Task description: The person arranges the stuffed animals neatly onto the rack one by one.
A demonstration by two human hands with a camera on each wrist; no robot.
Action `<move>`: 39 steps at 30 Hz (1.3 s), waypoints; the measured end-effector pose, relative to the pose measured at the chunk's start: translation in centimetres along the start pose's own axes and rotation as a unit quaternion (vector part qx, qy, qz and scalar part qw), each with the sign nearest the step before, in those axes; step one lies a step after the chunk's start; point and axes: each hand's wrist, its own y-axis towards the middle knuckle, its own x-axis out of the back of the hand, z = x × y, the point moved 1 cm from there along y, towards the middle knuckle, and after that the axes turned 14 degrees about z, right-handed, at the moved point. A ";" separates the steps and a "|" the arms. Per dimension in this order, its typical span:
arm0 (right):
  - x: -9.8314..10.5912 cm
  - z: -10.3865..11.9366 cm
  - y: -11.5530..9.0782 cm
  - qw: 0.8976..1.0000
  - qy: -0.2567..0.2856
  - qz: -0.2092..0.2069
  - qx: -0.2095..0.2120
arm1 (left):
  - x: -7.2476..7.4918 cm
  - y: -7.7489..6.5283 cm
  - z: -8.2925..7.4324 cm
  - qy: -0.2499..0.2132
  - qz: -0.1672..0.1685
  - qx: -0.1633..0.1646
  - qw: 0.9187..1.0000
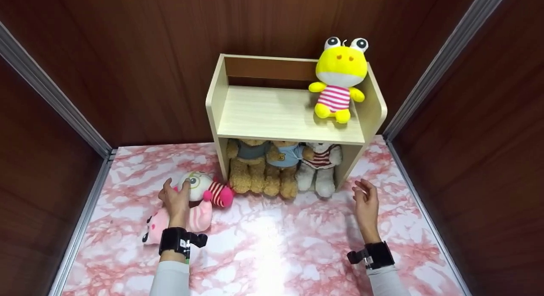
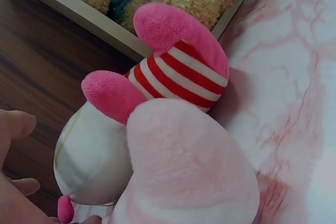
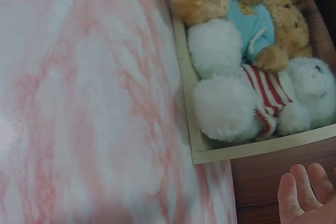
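My left hand, fingers spread, hovers at the head of a plush toy with a white head, red-striped shirt and pink limbs. In the left wrist view the fingers stand beside that head without closing round it; whether they touch it, I cannot tell. A pale pink plush toy lies under my left wrist, partly hidden by it. Relaxed and holding nothing, my right hand is off the right side of a small wooden shelf.
A yellow frog plush sits at the right of the upper shelf. Below it, two brown teddy bears and a light grey bear in a striped top stand side by side. Dark wooden walls enclose the pink marbled surface.
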 end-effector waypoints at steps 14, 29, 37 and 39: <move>-0.4 -0.8 -0.4 1.000 0.004 0.011 -0.024 | -0.4 0.7 2.1 0.049 0.048 0.028 0.997; -0.2 -0.6 -0.2 1.000 0.008 0.011 -0.012 | -1.1 -0.2 1.5 -0.075 -0.007 0.001 0.997; 0.2 -0.6 -0.4 1.000 0.014 0.011 -0.010 | -1.1 -1.3 0.8 -0.072 -0.060 -0.008 0.996; 0.2 -0.6 -0.4 1.000 0.014 0.011 -0.008 | -0.9 -1.6 0.7 -0.072 -0.070 -0.012 0.995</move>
